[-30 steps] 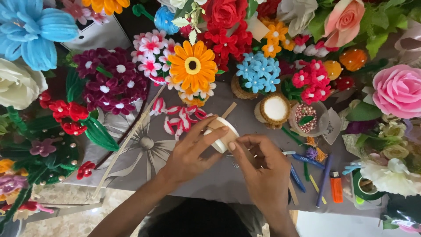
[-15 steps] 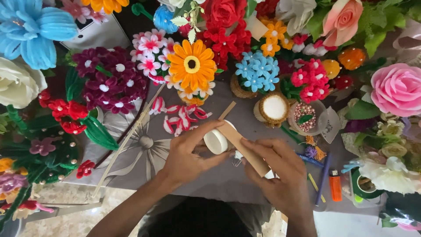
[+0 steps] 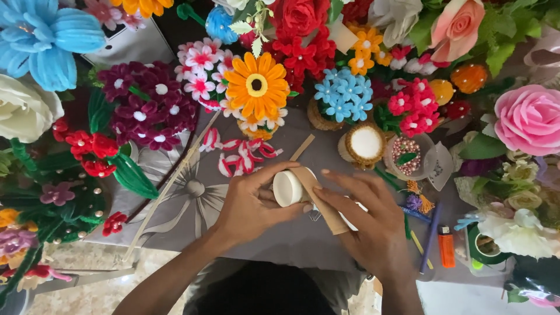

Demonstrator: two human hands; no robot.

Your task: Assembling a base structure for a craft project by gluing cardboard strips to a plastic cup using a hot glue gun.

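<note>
My left hand grips a small white cup-shaped pot, held on its side above a grey cloth. A tan paper strip lies against the pot's wall and runs down to the right. My right hand presses on that strip with its fingers spread over it. Another tan strip lies just behind the pot.
Handmade flowers ring the cloth: an orange daisy, blue blooms, a pink rose, maroon flowers. A jute-wrapped pot, a bead dish, an orange lighter, pens and a thin stick lie nearby.
My right hand slid down and right along the tan strip, drawing it out from the pot. The left hand kept hold of the pot and turned it slightly.
</note>
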